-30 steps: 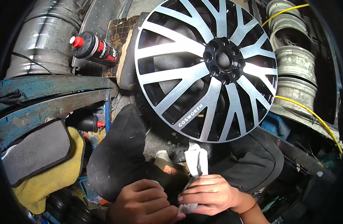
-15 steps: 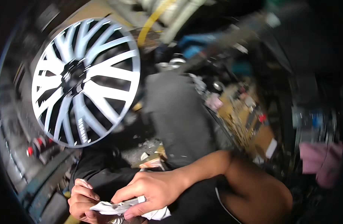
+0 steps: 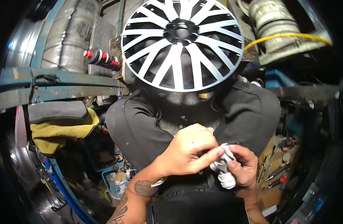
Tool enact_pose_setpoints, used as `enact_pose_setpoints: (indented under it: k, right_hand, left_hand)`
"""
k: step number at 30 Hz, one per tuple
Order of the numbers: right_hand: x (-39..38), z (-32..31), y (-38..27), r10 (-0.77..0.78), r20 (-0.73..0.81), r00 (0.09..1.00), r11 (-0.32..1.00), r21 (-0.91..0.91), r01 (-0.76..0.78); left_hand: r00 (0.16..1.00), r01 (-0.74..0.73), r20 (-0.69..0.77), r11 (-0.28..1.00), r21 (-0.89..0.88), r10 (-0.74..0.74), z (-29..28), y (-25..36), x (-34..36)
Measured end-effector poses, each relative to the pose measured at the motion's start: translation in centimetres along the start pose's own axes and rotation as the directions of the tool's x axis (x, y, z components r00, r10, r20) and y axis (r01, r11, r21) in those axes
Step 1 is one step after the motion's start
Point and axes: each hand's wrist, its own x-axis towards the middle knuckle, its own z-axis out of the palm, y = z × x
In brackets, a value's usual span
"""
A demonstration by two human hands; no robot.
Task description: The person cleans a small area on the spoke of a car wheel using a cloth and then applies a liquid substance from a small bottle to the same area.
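White cloth (image 3: 227,180), one piece, bunched up, is between the person's two hands, above the lap and near the waist. Left hand (image 3: 192,149) pinches its upper edge between thumb and forefinger; right hand (image 3: 247,168) presses its thumb against the fingers with the cloth caught between, and a loose end hangs below. One black-and-silver wheel (image 3: 181,33) lies face up beyond the two knees. Left of it is one black bottle (image 3: 105,58) with a red cap (image 3: 88,54); what it contains cannot be seen, and its red-marked label is too small to read. A grey towel layer (image 3: 57,111) lies over a yellow towel layer (image 3: 63,130); whether they are one towel or two, I cannot tell. At right, at least two bare rims (image 3: 278,28) stand near one yellow hose (image 3: 291,35), and several tools (image 3: 279,172) lie on cardboard (image 3: 268,196).
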Motion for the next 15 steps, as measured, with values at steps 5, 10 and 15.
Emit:
enact_pose_setpoints:
  k: [5,10,15]
  right_hand:
    - [7.9,4.4,-2.7,-0.073,0.353,0.933,0.833,-0.493,0.252]
    - [13.6,6.3,-1.5,-0.086,0.499,0.862,0.718,-0.569,0.401]
    - [15.7,7.5,1.2,-0.062,0.487,0.871,0.789,-0.511,0.341]
  left_hand:
    - [0.863,0.31,-0.326,0.915,-0.259,-0.385,-2.4,-2.0,-4.2]
    - [0.691,0.282,-0.44,0.775,-0.565,-0.573,-3.1,-4.6,-4.7]
    - [0.505,0.33,-0.508,0.699,-0.634,-0.698,-4.6,-5.1,-4.3]
